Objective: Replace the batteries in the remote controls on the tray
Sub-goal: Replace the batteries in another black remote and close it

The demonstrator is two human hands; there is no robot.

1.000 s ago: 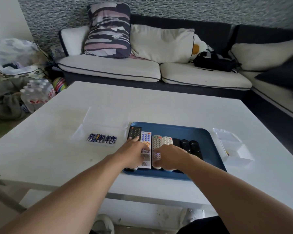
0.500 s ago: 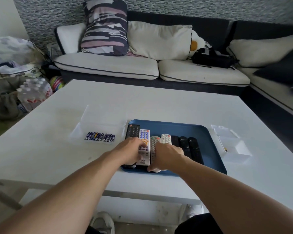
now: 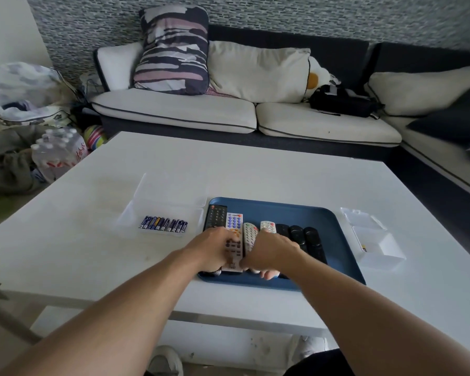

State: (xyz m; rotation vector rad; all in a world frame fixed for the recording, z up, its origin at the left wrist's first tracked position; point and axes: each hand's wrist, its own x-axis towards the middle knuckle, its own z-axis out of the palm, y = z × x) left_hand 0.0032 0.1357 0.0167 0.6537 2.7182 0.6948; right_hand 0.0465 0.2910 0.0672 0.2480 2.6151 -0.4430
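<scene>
While both hands grip remotes (image 3: 234, 240) on the tray (image 3: 334, 240), batteries (image 3: 163, 223) line a clear box (image 3: 136, 207) — leftward.

A white table (image 3: 255, 172) carries a blue tray (image 3: 296, 213), a clear box (image 3: 136, 210) and a white box (image 3: 385, 248)

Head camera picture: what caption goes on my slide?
Both hands, left and right, reach remotes on a blue tray, batteries nearby.
</scene>
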